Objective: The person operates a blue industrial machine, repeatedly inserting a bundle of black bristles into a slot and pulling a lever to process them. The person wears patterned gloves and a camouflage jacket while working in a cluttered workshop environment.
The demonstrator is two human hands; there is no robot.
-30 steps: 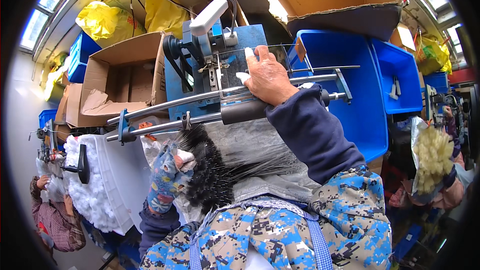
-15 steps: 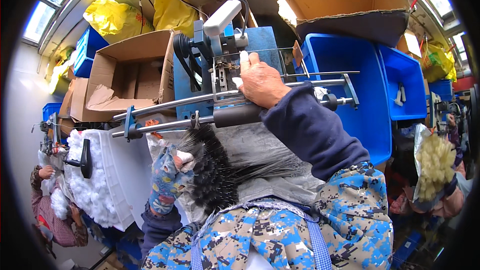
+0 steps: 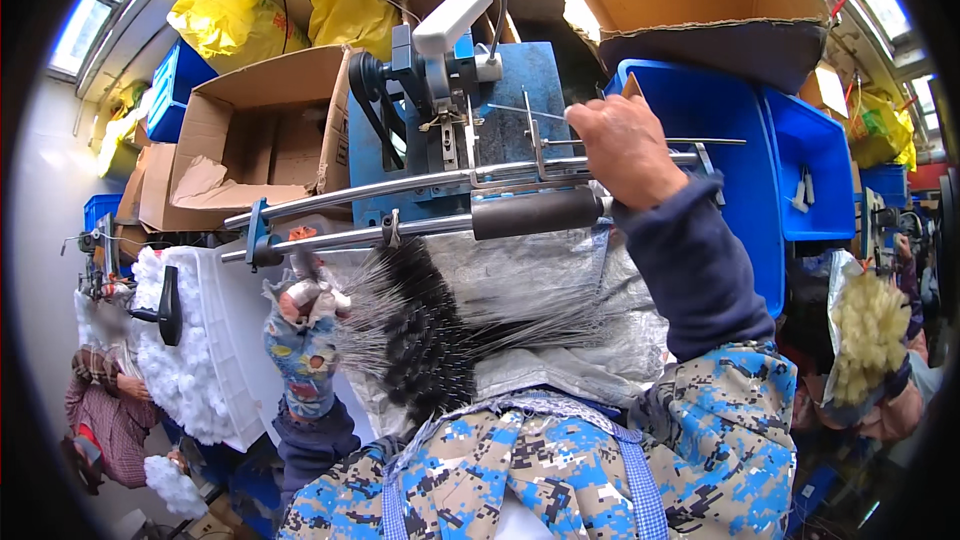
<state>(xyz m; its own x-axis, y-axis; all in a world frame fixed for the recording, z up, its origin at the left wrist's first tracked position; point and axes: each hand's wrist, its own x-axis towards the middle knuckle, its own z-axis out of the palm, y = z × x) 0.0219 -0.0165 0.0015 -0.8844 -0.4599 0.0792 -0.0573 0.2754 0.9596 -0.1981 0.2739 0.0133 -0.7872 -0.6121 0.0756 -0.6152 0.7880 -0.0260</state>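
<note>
My right hand (image 3: 628,148) is closed, its fingers pinching a thin metal wire (image 3: 528,111) that points left toward the clamp (image 3: 447,145) of a blue bench machine (image 3: 532,75). Below that hand, a sliding carriage with a dark cylindrical grip (image 3: 535,213) sits on two steel rails. White wraps cover some fingertips of my left hand (image 3: 305,302), and a flowered sleeve covers its wrist. Its fingers are curled, with a blurred dark shape above them. On my lap, a bundle of thin wire brushes with black bristles (image 3: 425,330) lies on a silvery sheet (image 3: 530,285).
Left of the machine stands an open cardboard box (image 3: 325,130). Blue bins (image 3: 700,90) stand to the right, one holding small white pieces. A white tub (image 3: 225,340) of fluffy white pieces is at the left. Other people work at both sides.
My right hand has moved right from the clamp and now holds the wire. The carriage has slid right along the rails. My left hand has shifted left and slightly up, away from the bundle.
</note>
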